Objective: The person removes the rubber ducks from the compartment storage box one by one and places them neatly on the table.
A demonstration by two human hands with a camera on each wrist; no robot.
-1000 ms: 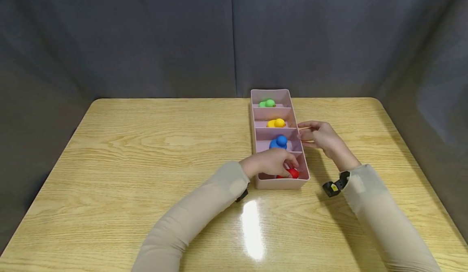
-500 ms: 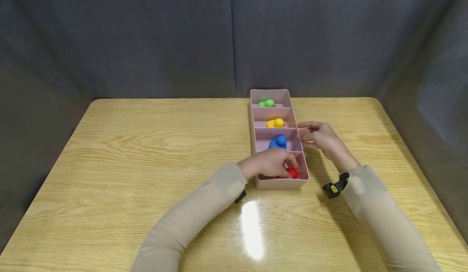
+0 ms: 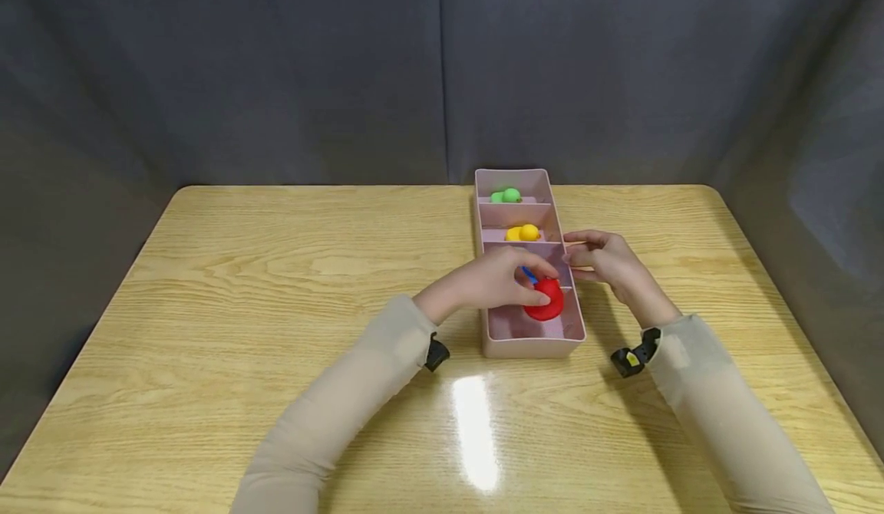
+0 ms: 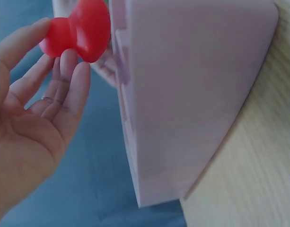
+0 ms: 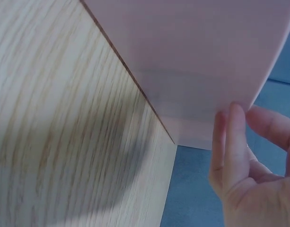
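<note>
My left hand (image 3: 493, 278) pinches a red toy duck (image 3: 544, 304) between thumb and fingers, above the front of a pink divided box (image 3: 532, 347). In the left wrist view the red duck (image 4: 85, 33) is clear of the box wall (image 4: 197, 99), near its rim. A blue toy duck (image 3: 529, 274) sits in the compartment behind, mostly hidden by the left hand. The right hand (image 3: 608, 262) touches the box's right side with extended fingers; the right wrist view has these fingertips against the outer wall and the upper edge.
A yellow duck (image 3: 522, 232) and a green duck (image 3: 506, 196) lie in the two rear compartments. The box stands on a wooden table (image 3: 311, 268) whose back edge meets a dark grey curtain (image 3: 290, 77). Both sleeves carry black wrist devices.
My left hand has lifted the red duck out of the front compartment, moving up and slightly back, now covering much of the blue duck. The right hand stays at the box's side.
</note>
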